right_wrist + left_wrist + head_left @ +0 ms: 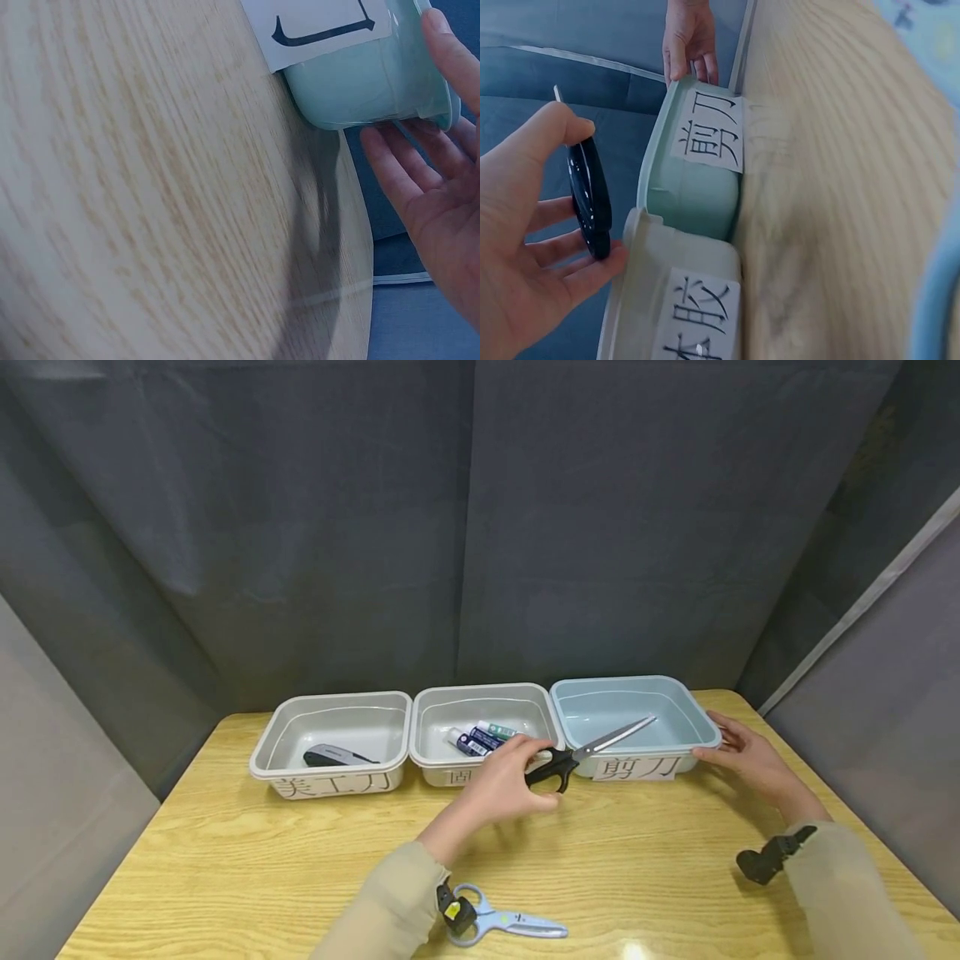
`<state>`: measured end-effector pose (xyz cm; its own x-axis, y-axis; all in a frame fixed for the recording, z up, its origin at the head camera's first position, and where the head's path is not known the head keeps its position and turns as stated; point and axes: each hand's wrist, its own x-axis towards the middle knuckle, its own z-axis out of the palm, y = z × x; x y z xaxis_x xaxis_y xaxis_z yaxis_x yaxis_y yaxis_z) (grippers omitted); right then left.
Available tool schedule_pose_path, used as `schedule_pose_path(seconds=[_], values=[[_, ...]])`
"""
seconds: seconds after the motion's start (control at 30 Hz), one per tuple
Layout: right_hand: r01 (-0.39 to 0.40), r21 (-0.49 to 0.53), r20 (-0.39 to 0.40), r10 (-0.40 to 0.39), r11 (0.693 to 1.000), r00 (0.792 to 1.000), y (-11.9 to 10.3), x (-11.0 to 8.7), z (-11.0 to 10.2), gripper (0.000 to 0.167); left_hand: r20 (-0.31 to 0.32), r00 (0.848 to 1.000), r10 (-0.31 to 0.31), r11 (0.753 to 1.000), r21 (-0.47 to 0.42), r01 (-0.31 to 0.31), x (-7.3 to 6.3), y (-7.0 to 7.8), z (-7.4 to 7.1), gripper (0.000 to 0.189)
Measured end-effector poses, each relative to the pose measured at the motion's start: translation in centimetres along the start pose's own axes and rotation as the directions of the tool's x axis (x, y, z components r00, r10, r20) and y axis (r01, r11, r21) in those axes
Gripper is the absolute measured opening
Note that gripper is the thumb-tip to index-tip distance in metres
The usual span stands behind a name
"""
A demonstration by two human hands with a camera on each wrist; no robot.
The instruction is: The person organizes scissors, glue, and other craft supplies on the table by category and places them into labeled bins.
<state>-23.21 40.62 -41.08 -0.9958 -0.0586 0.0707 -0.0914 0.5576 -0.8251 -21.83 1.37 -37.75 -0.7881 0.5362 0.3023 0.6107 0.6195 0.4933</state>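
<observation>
My left hand (pixel 501 783) holds black-handled scissors (pixel 561 763) by the handles, above the front rims of the middle and right bins. Their metal blades point right, over the light blue bin (pixel 630 763). In the left wrist view, the thumb and fingertips pinch the dark handle (pixel 589 191). At the blue bin's right front corner, my right hand (pixel 753 764) grips the rim, thumb on top and fingers along the outer side. The right wrist view shows this right hand (pixel 442 191) against the bin wall (pixel 345 86). No object shows inside the blue bin.
A middle grey bin (pixel 442 770) holds several glue sticks (pixel 480 739). The left grey bin (pixel 258 760) contains a grey and black utility knife (pixel 333 756). Light blue scissors (pixel 517 923) lie on the wooden table (pixel 247 868) near the left wrist. Dark curtains hang behind.
</observation>
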Motion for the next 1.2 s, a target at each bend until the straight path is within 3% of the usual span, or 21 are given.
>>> schedule_pose_path(seconds=[0.17,0.33,0.57,0.87,1.2], values=[[-0.004,0.011,0.003,0.004,1.0,1.0,0.1,-0.1,0.0,0.081,-0.001,1.0,0.013,1.0,-0.004,-0.013,1.0,0.9,0.1,0.071],[0.001,0.009,0.01,-0.001,1.0,1.0,0.2,0.0,0.0,0.081,0.023,1.0,-0.019,1.0,0.007,0.019,2.2,1.5,0.2,0.071],[-0.001,0.017,0.029,0.0,1.0,1.0,0.1,0.1,0.0,0.081,0.02,0.999,-0.035,0.999,0.035,0.035,3.8,1.3,0.4,0.072],[-0.002,0.027,0.032,0.001,1.0,0.999,-0.1,-0.2,-0.1,0.079,0.048,0.999,-0.004,0.996,0.084,0.0,5.4,1.2,1.4,0.072],[-0.008,0.001,0.027,0.008,1.0,1.0,0.0,0.1,-0.1,0.08,0.067,0.997,-0.035,0.989,0.147,0.025,7.0,1.6,2.0,0.073]])
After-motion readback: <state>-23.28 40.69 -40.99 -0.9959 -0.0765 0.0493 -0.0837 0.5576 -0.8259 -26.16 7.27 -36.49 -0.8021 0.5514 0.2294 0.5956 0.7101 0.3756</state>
